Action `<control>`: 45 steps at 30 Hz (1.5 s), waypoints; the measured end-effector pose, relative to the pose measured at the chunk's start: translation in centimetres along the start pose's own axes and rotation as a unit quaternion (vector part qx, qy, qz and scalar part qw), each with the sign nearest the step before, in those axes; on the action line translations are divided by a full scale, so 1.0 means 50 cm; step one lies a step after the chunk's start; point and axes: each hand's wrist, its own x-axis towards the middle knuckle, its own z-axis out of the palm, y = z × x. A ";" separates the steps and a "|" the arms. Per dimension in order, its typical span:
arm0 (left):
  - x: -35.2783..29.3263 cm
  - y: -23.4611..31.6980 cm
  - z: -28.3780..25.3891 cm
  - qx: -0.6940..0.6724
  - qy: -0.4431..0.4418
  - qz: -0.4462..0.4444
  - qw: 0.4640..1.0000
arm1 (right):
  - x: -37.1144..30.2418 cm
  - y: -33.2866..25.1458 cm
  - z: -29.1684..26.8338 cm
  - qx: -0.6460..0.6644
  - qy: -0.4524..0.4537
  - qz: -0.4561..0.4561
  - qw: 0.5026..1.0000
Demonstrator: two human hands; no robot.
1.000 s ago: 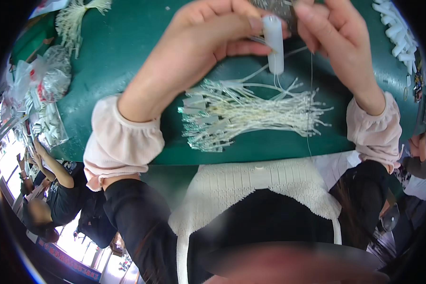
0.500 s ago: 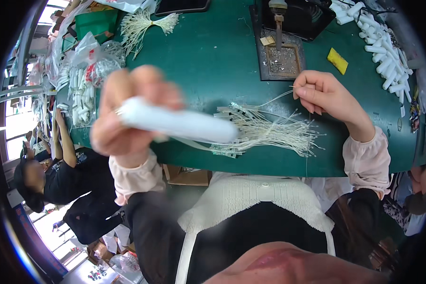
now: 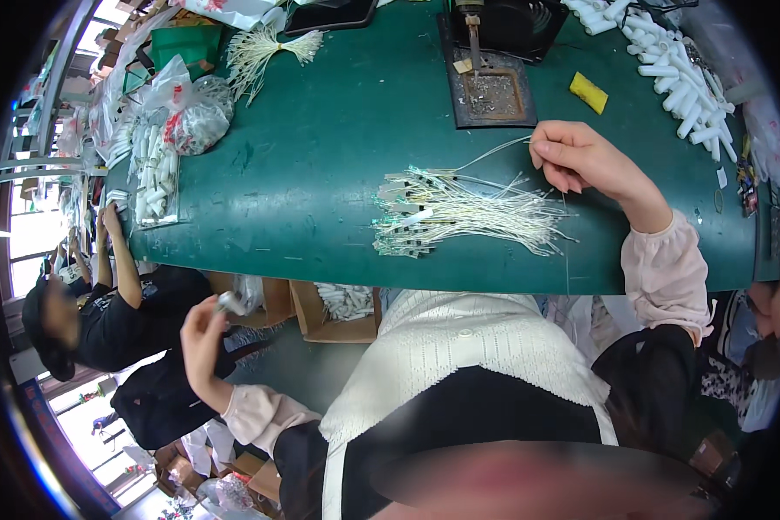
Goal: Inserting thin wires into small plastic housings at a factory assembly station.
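My left hand [image 3: 203, 340] is beyond the table's near edge at the left. Its fingers are closed on a white tube [image 3: 230, 303], seen nearly end-on. Over the table, my right hand [image 3: 588, 161] pinches the ends of thin white wires [image 3: 494, 152]. These lead left to a bundle of wired circuit boards [image 3: 399, 212], whose white wires [image 3: 511, 217] fan out to the right. A small white piece [image 3: 417, 218] lies across the boards.
Cardboard boxes stand below the table edge, one holding white tubes [image 3: 347, 302]. A soldering stand [image 3: 492, 94], yellow sponge [image 3: 588, 93] and piled white tubes [image 3: 680, 87] occupy the far right. Bagged parts [image 3: 198, 117] and another wire bundle [image 3: 273, 52] lie far left. A co-worker [image 3: 152, 303] is at the left.
My left hand has swung down and left with the white tube, from above the table to beyond its near edge. My right hand keeps its pinch on the wires.
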 end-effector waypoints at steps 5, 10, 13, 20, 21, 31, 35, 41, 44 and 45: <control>0.061 0.070 0.087 0.178 -0.081 0.002 0.981 | -0.011 0.016 -0.013 0.018 0.040 -0.014 0.999; 0.048 0.243 0.147 0.138 -0.163 0.065 0.975 | -0.050 0.050 -0.098 -0.029 0.089 -0.036 0.995; 0.086 0.293 0.210 0.156 -0.206 0.227 0.939 | -0.103 0.090 -0.177 -0.234 0.313 -0.045 0.920; 0.142 0.402 0.373 0.212 -0.260 0.397 0.854 | -0.301 0.296 -0.471 -0.454 0.680 0.215 0.534; 0.146 0.417 0.398 0.211 -0.266 0.402 0.850 | -0.318 0.326 -0.498 -0.452 0.666 0.220 0.552; 0.203 0.473 0.523 0.219 -0.291 0.490 0.792 | -0.345 0.273 -0.430 -0.351 0.450 0.158 0.806; 0.207 0.476 0.534 0.218 -0.314 0.512 0.770 | -0.301 0.259 -0.448 -0.353 0.502 0.190 0.767; 0.198 0.464 0.551 0.227 -0.311 0.547 0.743 | -0.275 0.247 -0.478 -0.420 0.420 0.188 0.782; 0.189 0.460 0.567 0.267 -0.267 0.539 0.753 | -0.274 0.219 -0.445 -0.416 0.407 0.189 0.791; 0.195 0.459 0.566 0.268 -0.266 0.535 0.755 | -0.277 0.202 -0.433 -0.446 0.400 0.206 0.774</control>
